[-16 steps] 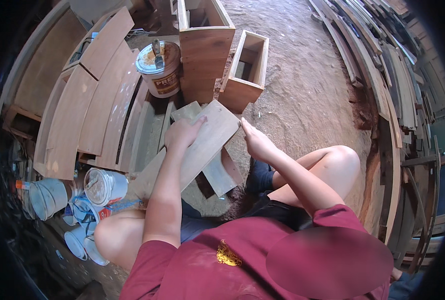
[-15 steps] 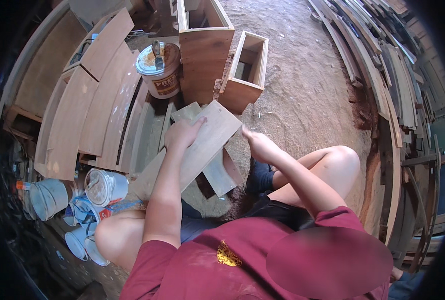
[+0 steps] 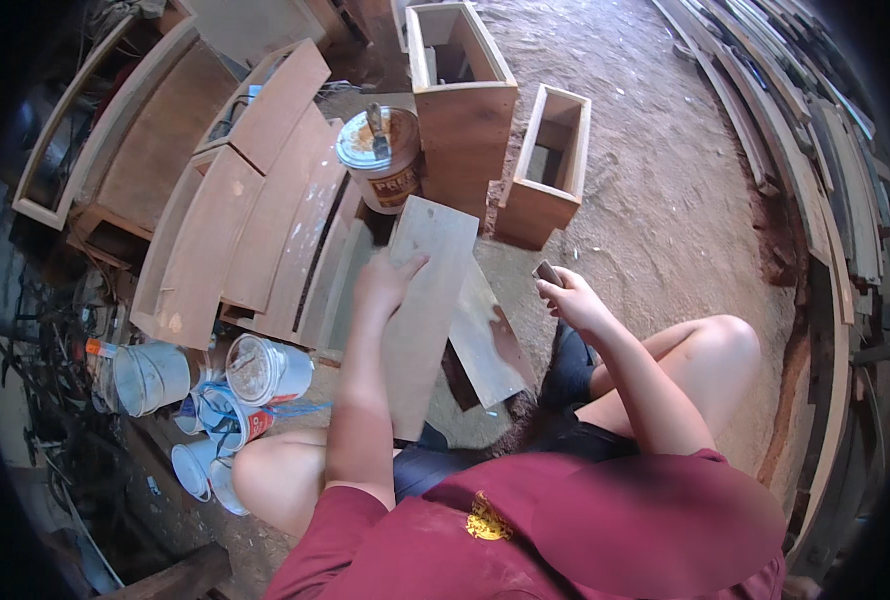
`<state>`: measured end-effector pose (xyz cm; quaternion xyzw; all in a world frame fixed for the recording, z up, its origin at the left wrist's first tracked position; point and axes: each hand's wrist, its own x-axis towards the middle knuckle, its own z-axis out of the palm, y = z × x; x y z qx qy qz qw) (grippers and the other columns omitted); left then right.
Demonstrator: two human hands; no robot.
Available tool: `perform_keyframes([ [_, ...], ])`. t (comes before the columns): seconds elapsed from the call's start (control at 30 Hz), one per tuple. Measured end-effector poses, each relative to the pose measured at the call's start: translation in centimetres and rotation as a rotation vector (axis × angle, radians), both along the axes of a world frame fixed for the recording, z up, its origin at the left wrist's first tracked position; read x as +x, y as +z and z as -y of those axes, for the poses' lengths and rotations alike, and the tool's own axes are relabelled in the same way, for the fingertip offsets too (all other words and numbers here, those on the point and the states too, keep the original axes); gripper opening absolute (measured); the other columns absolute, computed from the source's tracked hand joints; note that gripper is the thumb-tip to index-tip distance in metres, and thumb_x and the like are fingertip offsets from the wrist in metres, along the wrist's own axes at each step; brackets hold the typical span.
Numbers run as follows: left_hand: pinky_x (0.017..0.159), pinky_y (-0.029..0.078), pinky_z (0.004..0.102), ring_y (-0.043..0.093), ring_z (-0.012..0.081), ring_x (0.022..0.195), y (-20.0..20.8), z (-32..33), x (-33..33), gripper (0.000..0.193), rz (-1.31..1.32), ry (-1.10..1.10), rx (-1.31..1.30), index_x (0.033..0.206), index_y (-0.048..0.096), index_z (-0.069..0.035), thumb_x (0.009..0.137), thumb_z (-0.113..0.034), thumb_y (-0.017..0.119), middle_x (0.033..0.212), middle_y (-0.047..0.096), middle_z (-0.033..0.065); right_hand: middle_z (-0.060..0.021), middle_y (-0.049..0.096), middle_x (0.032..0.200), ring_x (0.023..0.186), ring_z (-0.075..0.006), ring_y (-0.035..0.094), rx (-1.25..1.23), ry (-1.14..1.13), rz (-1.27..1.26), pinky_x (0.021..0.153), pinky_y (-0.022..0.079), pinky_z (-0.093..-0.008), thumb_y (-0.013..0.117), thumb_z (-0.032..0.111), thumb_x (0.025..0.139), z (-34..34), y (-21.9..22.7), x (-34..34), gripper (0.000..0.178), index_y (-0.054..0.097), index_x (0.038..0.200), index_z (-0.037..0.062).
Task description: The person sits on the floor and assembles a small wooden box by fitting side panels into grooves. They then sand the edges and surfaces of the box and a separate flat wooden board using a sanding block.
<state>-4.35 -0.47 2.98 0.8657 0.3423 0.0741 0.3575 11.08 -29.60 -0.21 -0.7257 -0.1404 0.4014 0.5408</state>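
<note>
A long flat wooden board (image 3: 435,275) slants away from me, its near end by my lap. My left hand (image 3: 383,280) grips its left edge, with a finger stretched over the top face. Off the board's right side, my right hand (image 3: 573,298) is closed around a small brown flat piece (image 3: 546,272), possibly folded sandpaper; its exact kind is unclear. The piece is apart from the board. Under and beside the board, a paler wooden piece (image 3: 487,340) lies low near my foot.
Two open wooden boxes, one tall (image 3: 465,115) and one smaller (image 3: 542,215), stand beyond the board. A lidded bucket (image 3: 380,165) with a putty knife on it is beside them. Wooden drawers (image 3: 200,255) and several pails (image 3: 270,370) sit left; stacked planks (image 3: 815,180) line the right.
The board has turned to point more directly away from me, my left hand still on it. My right hand has come away from its edge, showing the brown piece. The whole view has shifted.
</note>
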Motion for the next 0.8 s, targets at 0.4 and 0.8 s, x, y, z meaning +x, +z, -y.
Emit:
perform_keyframes([
  [0.4, 0.089, 0.055, 0.0528, 0.071, 0.0438, 0.102, -3.2, 0.8, 4.4, 0.051, -0.254, 0.147, 0.195, 0.115, 0.047, 0.004, 0.095, -0.039, 0.064, 0.106, 0.07, 0.0313, 0.0024, 0.055, 0.089, 0.08, -0.0095, 0.053, 0.064, -0.003, -0.06, 0.072, 0.048, -0.0288, 0.061, 0.027, 0.103, -2.8, 1.4, -2.7, 0.021, 0.062, 0.111, 0.0084],
  [0.8, 0.104, 0.046, 0.0389, 0.061, 0.0236, 0.117, -12.1, -3.8, 2.8, 0.045, 0.578, 0.275, -1.091, 0.129, 0.054, -0.003, 0.1, -0.037, 0.047, 0.123, 0.065, 0.0147, -0.0331, 0.046, 0.135, 0.129, -0.0432, 0.049, -0.045, 0.215, 0.475, 0.106, 0.044, -0.046, 0.088, 0.043, 0.076, -9.8, -3.4, -15.3, 0.076, 0.05, 0.117, -0.0085],
])
